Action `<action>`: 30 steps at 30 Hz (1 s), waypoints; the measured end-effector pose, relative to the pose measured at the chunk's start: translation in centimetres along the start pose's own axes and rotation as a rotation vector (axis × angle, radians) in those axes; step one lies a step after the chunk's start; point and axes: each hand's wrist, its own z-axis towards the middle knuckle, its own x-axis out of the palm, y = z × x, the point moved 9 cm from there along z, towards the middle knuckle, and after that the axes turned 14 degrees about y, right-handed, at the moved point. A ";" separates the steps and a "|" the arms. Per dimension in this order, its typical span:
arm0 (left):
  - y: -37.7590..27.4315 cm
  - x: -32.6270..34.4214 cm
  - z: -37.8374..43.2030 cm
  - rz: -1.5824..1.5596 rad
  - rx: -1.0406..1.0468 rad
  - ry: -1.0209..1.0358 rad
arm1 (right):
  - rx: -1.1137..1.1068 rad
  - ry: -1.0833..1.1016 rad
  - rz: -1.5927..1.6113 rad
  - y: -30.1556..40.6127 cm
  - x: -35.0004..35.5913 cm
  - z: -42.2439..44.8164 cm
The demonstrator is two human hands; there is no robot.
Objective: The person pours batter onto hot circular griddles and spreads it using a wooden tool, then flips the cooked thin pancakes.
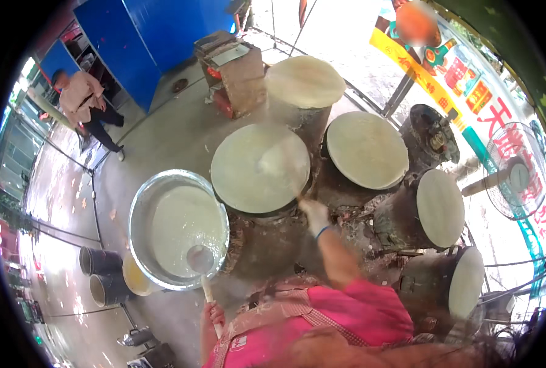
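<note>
My left hand (214,313) grips the pale handle of a ladle (199,259). The ladle's round bowl rests over the near right part of pale liquid batter (176,221) in a large metal basin (135,216). With a blue band at the wrist, my right hand (314,214) is closed around the handle of a spreading tool (280,163), blurred by motion. Its head is over the pale layer on a round griddle (234,170), right of the basin. What that head looks like exactly is too blurred to tell.
More round, pale-topped griddles (305,78), (367,149), (440,209), (466,283) curve around the right side. A stove drum (431,133) and a standing fan (516,172) are beyond. Dark buckets (104,290) stand left of the basin. A cardboard box (245,78) is behind; a person (87,101) is far left.
</note>
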 end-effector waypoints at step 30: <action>-0.5 15.4 24.6 0.568 0.009 0.000 | 0.230 0.181 -1.272 1.9 -3.7 -5.0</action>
